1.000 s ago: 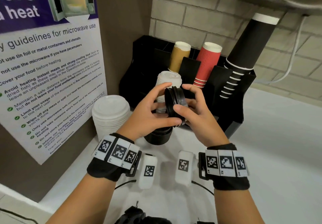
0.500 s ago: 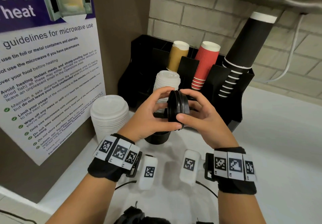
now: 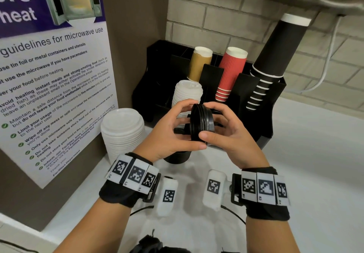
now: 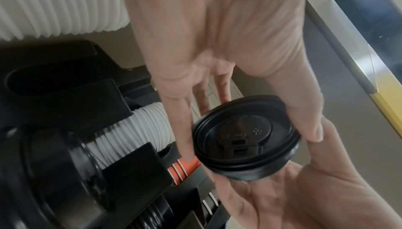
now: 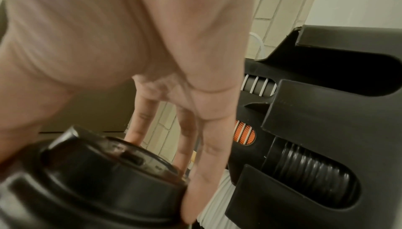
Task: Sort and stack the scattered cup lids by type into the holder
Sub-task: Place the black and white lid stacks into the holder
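A short stack of black cup lids [image 3: 201,123] stands on edge between both hands, in front of the black holder [image 3: 262,130]. My left hand [image 3: 194,124] grips its left side with the thumb below and the fingers over the top. My right hand [image 3: 208,121] grips the right side in the same way. In the left wrist view the top face of the black lids [image 4: 245,138] shows its sip tab. The right wrist view shows the black lids [image 5: 104,172] from below, blurred. White lids [image 3: 188,93] fill a front slot of the holder. More black lids [image 5: 309,169] lie in another slot.
A loose stack of white lids [image 3: 123,132] stands on the counter at the left by the poster wall. A black lid stack [image 3: 177,157] sits on the counter under my left hand. Brown cups [image 3: 200,63], red cups [image 3: 231,73] and tall black cups [image 3: 275,52] rise from the holder's back.
The black lids have turned a little more upright between my hands. My right wrist has drifted slightly to the right. Both hands keep their hold.
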